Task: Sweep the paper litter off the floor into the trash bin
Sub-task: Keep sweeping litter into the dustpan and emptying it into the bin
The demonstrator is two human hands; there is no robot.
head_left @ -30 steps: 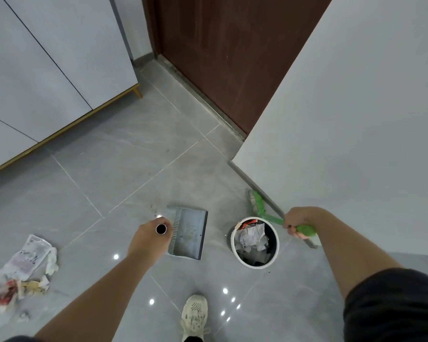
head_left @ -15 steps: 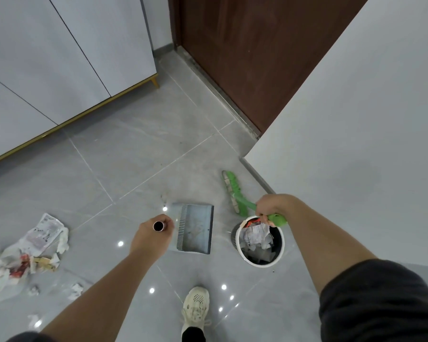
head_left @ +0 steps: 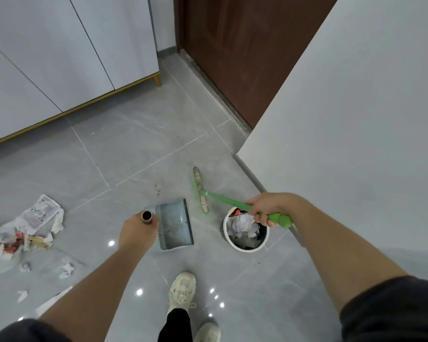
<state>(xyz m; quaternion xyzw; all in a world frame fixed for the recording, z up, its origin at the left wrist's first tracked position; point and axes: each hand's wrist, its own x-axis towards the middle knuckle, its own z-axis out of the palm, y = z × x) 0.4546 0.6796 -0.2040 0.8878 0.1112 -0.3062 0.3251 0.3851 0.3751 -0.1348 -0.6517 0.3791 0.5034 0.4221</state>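
Broom [head_left: 201, 190] swung leftward, litter [head_left: 22, 228] on tiles [head_left: 139, 144]

The broom [head_left: 232, 202] has swung from the wall toward 11 o'clock of the trash bin [head_left: 245, 229]; the right hand [head_left: 269, 208] now hangs over the bin's rim.

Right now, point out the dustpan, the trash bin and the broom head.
dustpan [head_left: 174, 224]: head view, on its flat tray.
trash bin [head_left: 224, 230]: head view, on its white rim.
broom head [head_left: 200, 190]: head view, on its bristle bar.
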